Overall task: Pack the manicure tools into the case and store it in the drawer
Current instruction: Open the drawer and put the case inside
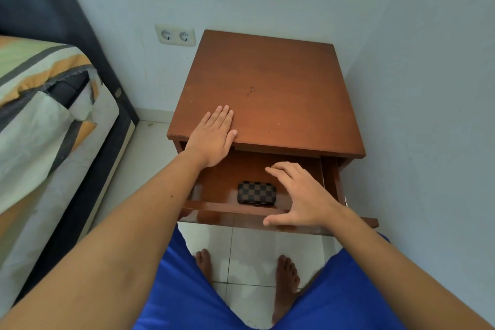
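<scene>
now the left hand [214,136] lies flat, fingers spread, holding nothing, at the tabletop's [281,88] front edge. the checkered case [256,193] sits shut by the open drawer's [235,213] front. the right hand [302,195], fingers open and empty, rests on that front; pushing it closed likely comes next.

Nightstand [267,88]: brown wood, matt top. Drawer [241,218]: glossy varnished wood front. Case [256,192]: checkered, leather-look, slight sheen. Floor [251,254]: glossy pale tile.
</scene>
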`<act>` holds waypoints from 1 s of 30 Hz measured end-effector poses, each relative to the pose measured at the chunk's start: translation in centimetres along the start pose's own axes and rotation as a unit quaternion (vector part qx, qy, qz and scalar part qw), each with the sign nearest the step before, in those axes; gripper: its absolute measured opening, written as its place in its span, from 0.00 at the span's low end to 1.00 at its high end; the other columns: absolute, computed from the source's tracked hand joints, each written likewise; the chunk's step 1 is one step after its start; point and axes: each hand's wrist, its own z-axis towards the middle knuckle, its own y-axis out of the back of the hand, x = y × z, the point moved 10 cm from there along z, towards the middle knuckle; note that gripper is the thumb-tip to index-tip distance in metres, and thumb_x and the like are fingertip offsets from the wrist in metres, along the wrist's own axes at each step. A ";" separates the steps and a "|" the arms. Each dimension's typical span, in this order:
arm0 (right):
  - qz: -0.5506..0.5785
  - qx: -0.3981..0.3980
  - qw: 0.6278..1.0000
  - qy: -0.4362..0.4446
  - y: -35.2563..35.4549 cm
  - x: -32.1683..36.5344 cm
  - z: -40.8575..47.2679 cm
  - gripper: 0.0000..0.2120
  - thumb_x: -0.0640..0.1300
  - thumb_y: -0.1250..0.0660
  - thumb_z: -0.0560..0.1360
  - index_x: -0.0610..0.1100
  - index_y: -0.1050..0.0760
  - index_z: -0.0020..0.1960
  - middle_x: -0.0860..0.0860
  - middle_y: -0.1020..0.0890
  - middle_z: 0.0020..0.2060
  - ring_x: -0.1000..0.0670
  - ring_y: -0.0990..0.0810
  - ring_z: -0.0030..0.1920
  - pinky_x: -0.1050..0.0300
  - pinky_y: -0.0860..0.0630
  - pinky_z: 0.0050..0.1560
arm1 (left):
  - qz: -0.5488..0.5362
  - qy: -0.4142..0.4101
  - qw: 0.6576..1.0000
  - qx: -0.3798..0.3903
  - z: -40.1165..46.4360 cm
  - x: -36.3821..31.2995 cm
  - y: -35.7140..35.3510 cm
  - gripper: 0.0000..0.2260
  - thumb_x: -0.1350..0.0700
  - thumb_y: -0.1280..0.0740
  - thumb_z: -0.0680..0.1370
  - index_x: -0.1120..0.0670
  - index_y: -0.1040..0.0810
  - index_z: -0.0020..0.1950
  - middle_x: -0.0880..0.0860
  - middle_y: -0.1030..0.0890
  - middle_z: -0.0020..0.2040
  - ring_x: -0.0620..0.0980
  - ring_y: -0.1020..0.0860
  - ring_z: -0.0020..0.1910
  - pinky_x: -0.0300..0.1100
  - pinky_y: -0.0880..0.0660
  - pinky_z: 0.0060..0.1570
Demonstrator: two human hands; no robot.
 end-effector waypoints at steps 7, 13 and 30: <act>-0.063 -0.086 0.994 -0.032 1.8 -1.4 0.9 0.62 0.85 0.38 0.62 0.47 0.44 0.83 0.49 0.39 0.81 0.46 0.42 0.82 0.43 0.41 0.81 | 0.001 0.000 1.000 0.005 0.0 0.0 0.0 0.29 0.43 0.59 0.89 0.55 0.54 0.87 0.53 0.54 0.88 0.51 0.57 0.87 0.48 0.59 0.84; -0.120 -0.128 0.983 -0.048 4.1 -2.3 3.1 0.61 0.84 0.38 0.65 0.45 0.47 0.84 0.45 0.45 0.84 0.43 0.47 0.83 0.42 0.47 0.83 | -0.001 0.001 1.000 0.008 0.1 0.0 0.0 0.29 0.42 0.59 0.88 0.55 0.54 0.87 0.53 0.54 0.88 0.51 0.57 0.87 0.49 0.58 0.85; -0.168 -0.243 0.951 -0.089 4.9 -4.7 7.0 0.26 0.68 0.27 0.71 0.47 0.23 0.54 0.49 0.21 0.64 0.43 0.24 0.57 0.48 0.27 0.51 | 0.011 0.012 1.000 -0.010 0.3 0.2 -0.4 0.29 0.43 0.59 0.89 0.54 0.54 0.87 0.52 0.53 0.88 0.49 0.57 0.86 0.47 0.60 0.84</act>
